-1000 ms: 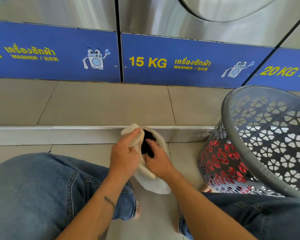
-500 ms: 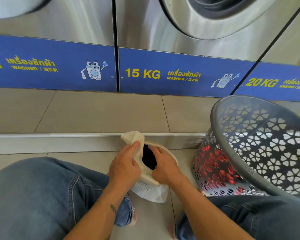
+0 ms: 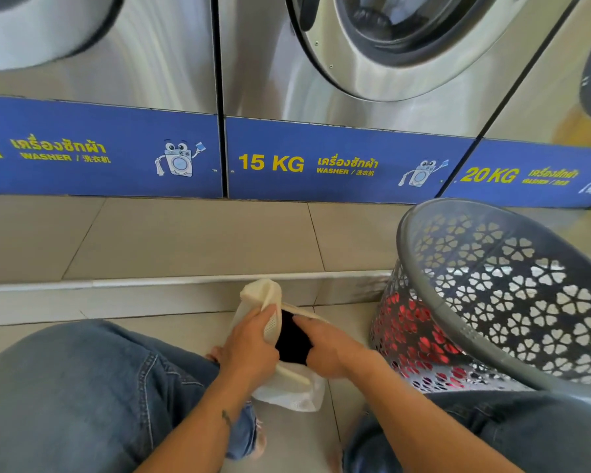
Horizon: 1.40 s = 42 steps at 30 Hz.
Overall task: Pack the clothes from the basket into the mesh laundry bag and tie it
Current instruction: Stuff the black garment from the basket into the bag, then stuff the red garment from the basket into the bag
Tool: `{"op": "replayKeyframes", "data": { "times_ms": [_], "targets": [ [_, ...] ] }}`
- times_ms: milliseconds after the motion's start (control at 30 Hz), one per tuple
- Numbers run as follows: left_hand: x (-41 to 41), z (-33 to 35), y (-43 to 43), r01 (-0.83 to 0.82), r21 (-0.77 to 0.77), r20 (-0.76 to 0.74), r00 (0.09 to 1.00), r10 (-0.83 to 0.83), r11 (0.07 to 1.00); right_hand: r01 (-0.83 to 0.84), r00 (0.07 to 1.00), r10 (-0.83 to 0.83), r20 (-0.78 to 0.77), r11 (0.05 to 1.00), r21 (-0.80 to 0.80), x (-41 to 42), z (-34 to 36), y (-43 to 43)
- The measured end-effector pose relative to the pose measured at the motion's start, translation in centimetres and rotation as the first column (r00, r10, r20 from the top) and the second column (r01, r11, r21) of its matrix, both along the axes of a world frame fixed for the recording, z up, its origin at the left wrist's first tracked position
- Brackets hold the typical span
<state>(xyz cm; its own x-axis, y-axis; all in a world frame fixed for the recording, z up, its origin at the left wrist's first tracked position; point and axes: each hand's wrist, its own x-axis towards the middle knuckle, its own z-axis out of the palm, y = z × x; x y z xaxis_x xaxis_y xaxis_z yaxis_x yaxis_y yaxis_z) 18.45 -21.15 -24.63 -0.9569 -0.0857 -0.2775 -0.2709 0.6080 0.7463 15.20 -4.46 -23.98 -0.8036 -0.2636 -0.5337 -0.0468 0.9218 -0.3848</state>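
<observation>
left hand (image 3: 249, 343) gripping mesh bag (image 3: 287, 387) rim, right hand (image 3: 328, 349) inside

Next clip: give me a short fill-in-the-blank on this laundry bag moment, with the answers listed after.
1. The left hand grips the rim of the white mesh laundry bag, holding its mouth ____.
2. The garment being pushed into the bag by the right hand is ____ in colour.
3. Through the holes of the grey basket, clothing of a ____ colour shows.
4. The label on the washer straight ahead reads ____ KG.

Answers: open; black; red; 15
</observation>
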Motion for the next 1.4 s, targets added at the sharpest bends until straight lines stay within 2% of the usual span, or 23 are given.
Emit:
{"op": "replayKeyframes", "data": {
  "times_ms": [100,233,300,400,500,667,767,900,1000,1133,1200,1267,1400],
  "targets": [
    [-0.7,0.4,0.9,-0.095,0.124,-0.107,0.988,0.108,0.988,-0.026,1.0,0.025,0.014,0.999,0.039,-0.1,3.1,1.8],
    [-2.6,2.1,1.5,-0.146,0.269,-0.22,0.953,0.209,0.952,-0.178,0.981,0.151,0.119,0.946,0.269,1.6,5.8,3.6],
    [-4.1,3.3,1.8,-0.064,0.233,-0.307,0.942,0.136,0.97,-0.162,0.984,0.134,0.114,0.945,0.285,2.8,5.6,4.2],
    [-6.5,4.6,2.3,0.034,0.102,-0.424,0.906,0.012,0.994,-0.048,0.995,0.035,0.094,0.988,0.147,3.7,4.4,4.5],
    [-7.8,5.2,2.6,0.089,-0.003,-0.464,0.882,-0.08,0.996,0.01,0.997,-0.013,0.071,0.999,0.051,4.4,3.8,4.0],
    [-6.5,4.2,3.3,0.159,-0.048,-0.393,0.905,-0.165,0.986,0.031,0.999,-0.031,-0.011,0.999,0.042,5.2,3.4,5.2],
    [-4.7,2.8,3.6,0.163,-0.034,-0.311,0.936,-0.165,0.986,0.071,0.997,-0.072,-0.035,0.997,-0.033,4.2,5.1,5.9],
    [-3.5,2.8,4.5,0.166,-0.016,-0.27,0.949,-0.164,0.986,0.068,0.98,-0.095,-0.177,0.985,-0.156,2.7,9.9,6.5],
    [-3.6,3.5,5.0,0.129,0.012,-0.222,0.967,-0.123,0.992,0.071,0.939,-0.134,-0.317,0.977,-0.201,1.9,13.8,8.1],
    [-3.9,3.9,6.3,0.107,0.015,-0.17,0.98,-0.103,0.994,0.166,0.822,-0.282,-0.494,0.95,-0.265,-0.3,16.1,12.8],
    [-4.1,3.9,6.9,0.106,0.034,-0.169,0.981,-0.099,0.994,0.221,0.786,-0.308,-0.535,0.95,-0.222,-1.8,15.7,15.9],
    [-4.3,3.8,7.6,0.105,0.058,-0.171,0.981,-0.094,0.993,0.266,0.808,-0.291,-0.512,0.956,-0.122,-3.2,14.3,18.7],
    [-5.6,3.8,8.9,0.134,0.128,-0.184,0.977,-0.109,0.983,0.219,0.959,-0.164,-0.23,0.947,0.235,-5.2,9.4,22.0]
  ]
}}
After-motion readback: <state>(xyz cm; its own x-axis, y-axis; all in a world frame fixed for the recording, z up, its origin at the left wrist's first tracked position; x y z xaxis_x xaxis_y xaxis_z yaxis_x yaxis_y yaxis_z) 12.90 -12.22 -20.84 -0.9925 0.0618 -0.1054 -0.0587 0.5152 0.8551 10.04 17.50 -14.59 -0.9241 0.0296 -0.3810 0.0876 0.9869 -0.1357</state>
